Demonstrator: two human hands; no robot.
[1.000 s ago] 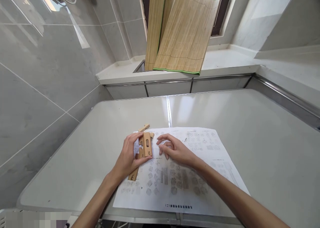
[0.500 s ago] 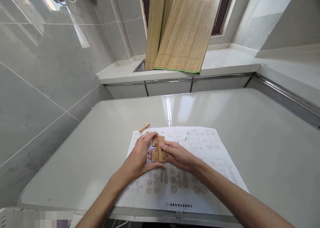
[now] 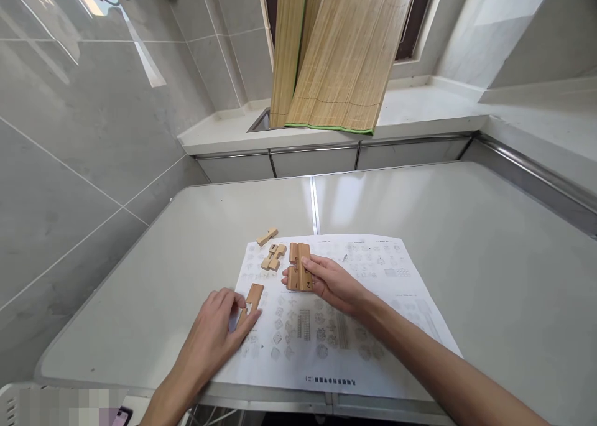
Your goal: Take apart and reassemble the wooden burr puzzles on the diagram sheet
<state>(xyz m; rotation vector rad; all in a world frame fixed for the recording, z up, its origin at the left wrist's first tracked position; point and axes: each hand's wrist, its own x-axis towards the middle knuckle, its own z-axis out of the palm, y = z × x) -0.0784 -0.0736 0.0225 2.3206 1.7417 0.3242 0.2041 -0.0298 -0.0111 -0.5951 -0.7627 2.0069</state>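
My right hand (image 3: 333, 283) grips two notched wooden bars (image 3: 299, 269) held side by side, marked 1 and 2, just above a printed instruction sheet (image 3: 373, 314). My left hand (image 3: 212, 336) rests at the sheet's left edge, its fingers closed round another notched wooden bar (image 3: 250, 300) that lies flat. Two more wooden pieces lie loose: a notched one (image 3: 273, 257) on the sheet's top left corner and a small one (image 3: 267, 236) on the table beyond it.
All of this sits on a white table (image 3: 443, 227) with a seam down its middle. A grey tiled wall (image 3: 84, 134) runs along the left. Behind the table is a white ledge (image 3: 420, 112) with rolled bamboo blinds (image 3: 336, 59) standing on it.
My left hand let go of the paired bars and dropped back left to the single bar on the sheet. My right hand kept hold of the pair. The notched piece behind is uncovered.
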